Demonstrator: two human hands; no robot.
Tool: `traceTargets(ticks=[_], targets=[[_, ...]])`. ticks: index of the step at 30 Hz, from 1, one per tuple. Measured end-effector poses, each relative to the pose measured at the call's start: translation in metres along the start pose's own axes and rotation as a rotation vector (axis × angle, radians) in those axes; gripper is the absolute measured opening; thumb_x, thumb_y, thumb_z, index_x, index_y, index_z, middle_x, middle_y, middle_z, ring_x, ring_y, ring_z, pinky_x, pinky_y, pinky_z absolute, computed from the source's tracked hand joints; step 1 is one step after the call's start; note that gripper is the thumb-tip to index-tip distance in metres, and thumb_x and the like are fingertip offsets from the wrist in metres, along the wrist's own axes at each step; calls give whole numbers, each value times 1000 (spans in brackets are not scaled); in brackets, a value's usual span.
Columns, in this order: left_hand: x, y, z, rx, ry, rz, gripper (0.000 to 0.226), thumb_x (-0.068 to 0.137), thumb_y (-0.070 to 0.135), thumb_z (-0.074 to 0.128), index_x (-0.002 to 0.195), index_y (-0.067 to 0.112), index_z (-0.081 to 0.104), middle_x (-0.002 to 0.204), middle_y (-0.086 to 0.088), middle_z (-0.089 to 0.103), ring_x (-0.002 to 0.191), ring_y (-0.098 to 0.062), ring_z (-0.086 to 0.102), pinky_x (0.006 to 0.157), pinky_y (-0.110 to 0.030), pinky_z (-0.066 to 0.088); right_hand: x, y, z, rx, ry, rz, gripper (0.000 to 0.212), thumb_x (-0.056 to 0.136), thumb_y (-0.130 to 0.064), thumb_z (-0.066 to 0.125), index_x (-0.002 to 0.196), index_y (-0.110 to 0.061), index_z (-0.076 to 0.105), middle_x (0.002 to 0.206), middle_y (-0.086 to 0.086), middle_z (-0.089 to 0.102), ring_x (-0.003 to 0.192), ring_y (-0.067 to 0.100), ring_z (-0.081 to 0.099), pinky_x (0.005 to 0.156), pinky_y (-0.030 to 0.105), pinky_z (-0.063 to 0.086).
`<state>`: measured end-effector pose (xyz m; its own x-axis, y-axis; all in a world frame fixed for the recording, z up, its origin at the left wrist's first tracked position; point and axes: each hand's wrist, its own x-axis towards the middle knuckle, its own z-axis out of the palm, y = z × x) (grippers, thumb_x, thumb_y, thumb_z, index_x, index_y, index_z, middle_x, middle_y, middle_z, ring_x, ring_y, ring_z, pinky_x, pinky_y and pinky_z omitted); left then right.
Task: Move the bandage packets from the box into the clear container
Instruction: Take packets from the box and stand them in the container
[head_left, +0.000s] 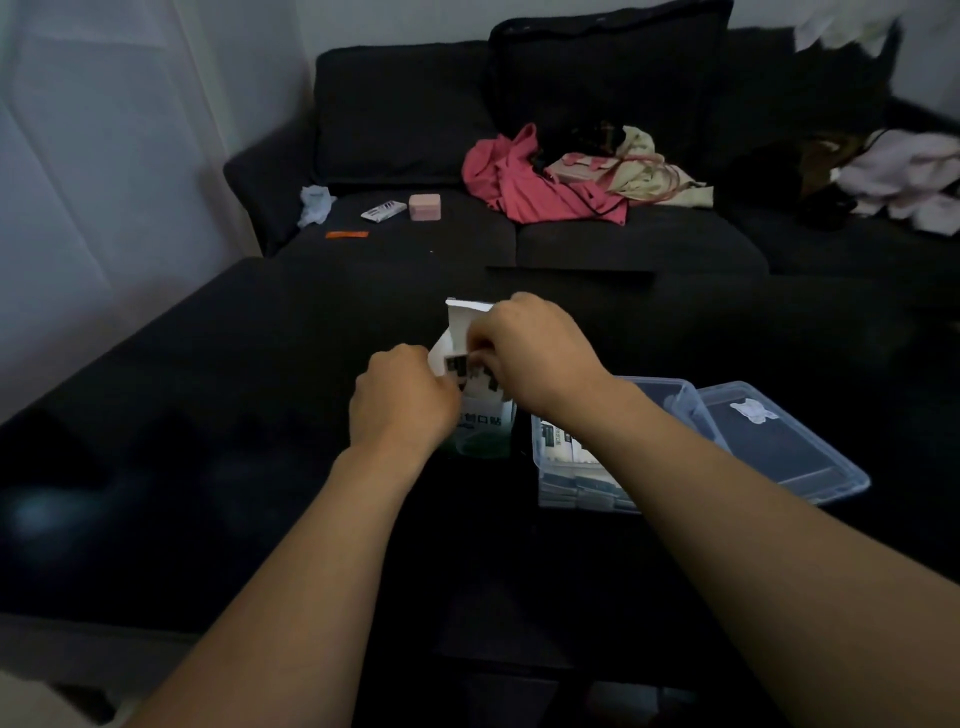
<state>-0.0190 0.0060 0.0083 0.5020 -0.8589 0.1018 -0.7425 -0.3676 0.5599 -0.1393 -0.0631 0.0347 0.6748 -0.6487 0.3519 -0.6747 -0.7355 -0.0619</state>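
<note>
- Gripping the box (480, 415) from its left side is the left hand (402, 402), fingers curled round it
- right hand (535, 353) pinching packets (475, 371) at the box's open top
- clear container (566, 467) just right of the box, packets already inside; its lid (779, 441) further right

left hand (402, 397) curled, right hand (535, 351) pinching

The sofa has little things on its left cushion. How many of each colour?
Pink: 1, the pink box
Orange: 1, the orange strip
White: 2, the white tube and the crumpled white wrapper
Total: 4
</note>
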Motion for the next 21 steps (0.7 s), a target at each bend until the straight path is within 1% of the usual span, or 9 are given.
traceTargets(ticks=[3,6,9,12,13,15,17,18,21], targets=[[-1,1,1,23,-13,-9,12,97,26,58,94,17,64,88,0,61,75,-16,59,56,-28,44,-1,3,-9,31,64,-45,6,92,-16,67,93,-17,73,87,1,65,88,22,56,74,39,51],[-3,0,2,26,33,16,9,96,25,57,95,17,63,90,0,62,74,-15,58,55,-29,41,-2,10,-25,130,156,-16,10,93,-26,67,93,-20,75,92,-2,73,87,19,65,80,41,54],[-5,0,2,-26,140,75,18,98,28,55,112,18,61,105,0,59,81,-13,54,65,-30,40,-6,23,-40,294,216,95,6,91,-27,70,92,-22,75,87,-7,73,80,9,68,79,35,57],[-4,3,4,-152,299,151,29,98,21,51,124,14,60,119,-6,56,100,-19,54,79,-31,37,-15,39,-48,582,210,225,5,90,-22,73,89,-18,76,82,-3,74,74,11,69,68,31,59],[-5,6,3,-247,358,190,28,97,18,49,121,13,62,119,-7,57,102,-17,54,81,-30,38,-18,43,-49,691,182,266,6,90,-19,73,89,-14,76,81,2,74,71,14,69,62,30,60],[-8,11,2,-453,424,298,24,96,20,49,111,14,66,112,-4,60,94,-3,55,83,-19,43,-25,48,-49,857,114,318,9,91,-14,72,90,-6,74,83,12,75,67,20,68,52,26,59],[-13,16,3,-590,382,386,25,95,29,49,101,15,69,103,-2,64,86,3,58,77,-9,42,-31,49,-49,975,41,330,10,92,-10,69,92,0,72,85,16,75,66,18,67,48,20,55],[-15,18,3,-654,301,399,29,96,34,47,98,15,69,99,-3,67,85,1,60,74,-12,45,-33,50,-48,1021,7,325,10,92,-9,68,93,1,72,86,16,75,67,16,68,48,19,54],[-26,27,2,-851,-77,306,52,108,42,33,102,11,73,92,-11,77,79,-13,70,69,-27,52,-38,50,-48,1083,-68,288,9,91,-7,67,91,2,71,85,18,73,69,18,68,51,18,56]])
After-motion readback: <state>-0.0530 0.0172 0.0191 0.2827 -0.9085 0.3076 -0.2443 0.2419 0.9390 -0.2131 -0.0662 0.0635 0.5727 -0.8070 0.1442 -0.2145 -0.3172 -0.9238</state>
